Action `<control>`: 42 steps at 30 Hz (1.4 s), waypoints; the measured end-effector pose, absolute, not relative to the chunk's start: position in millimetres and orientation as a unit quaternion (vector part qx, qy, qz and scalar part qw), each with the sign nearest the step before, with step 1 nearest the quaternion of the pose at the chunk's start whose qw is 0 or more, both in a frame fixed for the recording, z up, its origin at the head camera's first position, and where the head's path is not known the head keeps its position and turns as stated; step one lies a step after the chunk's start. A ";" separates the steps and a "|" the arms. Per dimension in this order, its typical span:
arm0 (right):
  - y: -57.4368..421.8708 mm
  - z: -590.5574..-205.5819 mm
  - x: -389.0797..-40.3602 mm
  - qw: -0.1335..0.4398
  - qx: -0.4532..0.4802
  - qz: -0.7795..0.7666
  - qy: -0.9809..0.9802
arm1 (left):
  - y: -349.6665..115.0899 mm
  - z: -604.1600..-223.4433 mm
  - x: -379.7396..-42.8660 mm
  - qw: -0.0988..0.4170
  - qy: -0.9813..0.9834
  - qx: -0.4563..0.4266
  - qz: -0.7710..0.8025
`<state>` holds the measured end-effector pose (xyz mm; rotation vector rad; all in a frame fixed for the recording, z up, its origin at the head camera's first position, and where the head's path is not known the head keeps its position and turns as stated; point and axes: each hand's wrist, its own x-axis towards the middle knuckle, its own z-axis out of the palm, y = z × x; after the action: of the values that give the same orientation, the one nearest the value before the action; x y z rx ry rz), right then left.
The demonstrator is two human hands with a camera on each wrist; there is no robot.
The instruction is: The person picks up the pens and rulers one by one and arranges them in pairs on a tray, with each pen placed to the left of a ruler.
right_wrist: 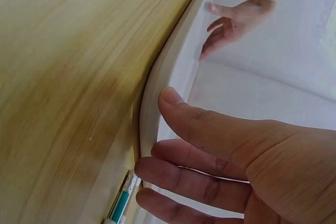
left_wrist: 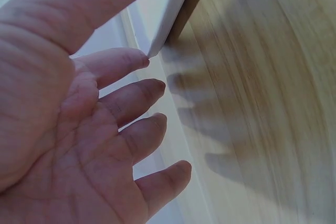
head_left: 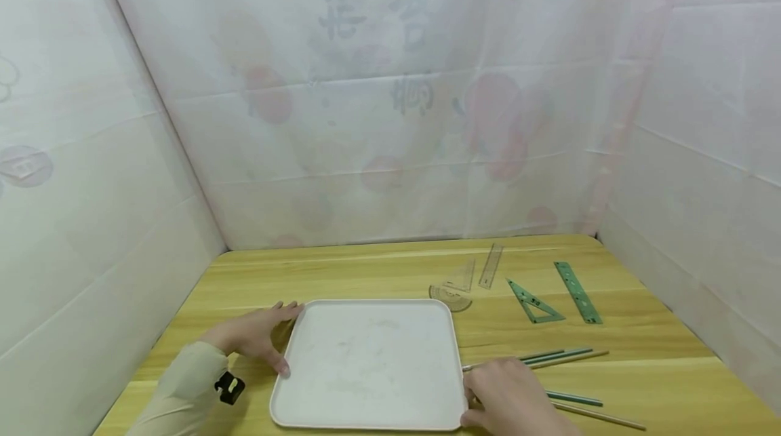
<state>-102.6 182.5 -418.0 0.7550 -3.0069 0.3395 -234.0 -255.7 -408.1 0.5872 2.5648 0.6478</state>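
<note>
A white rectangular tray [head_left: 372,365] lies flat on the wooden table, its surface bare apart from faint smudges. At its left edge is my left hand [head_left: 259,334], with thumb and index fingertip at the rim. The other fingers spread loosely over the wood in the left wrist view. My right hand [head_left: 509,395] is by the tray's near right corner. In the right wrist view its thumb [right_wrist: 173,98] touches the rim, while the relaxed fingers [right_wrist: 184,179] reach along the outer side. Neither hand has its fingers curled round the tray.
Right of the tray lie several thin green and brown sticks [head_left: 573,397], partly behind my right hand. Farther back are a clear protractor [head_left: 451,298], a clear ruler [head_left: 491,266], a clear set square [head_left: 468,276], a green set square [head_left: 531,304] and a green ruler [head_left: 577,292]. Fabric walls [head_left: 390,117] surround the table.
</note>
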 end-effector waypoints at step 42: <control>220.8 -414.9 -102.7 -0.084 0.032 0.113 -0.989 | -283.8 -417.8 -183.3 0.171 0.917 0.248 0.262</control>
<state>-102.7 220.8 -414.9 0.1051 -3.2867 0.3764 -183.3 -283.8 -417.8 0.7041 2.6040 0.7438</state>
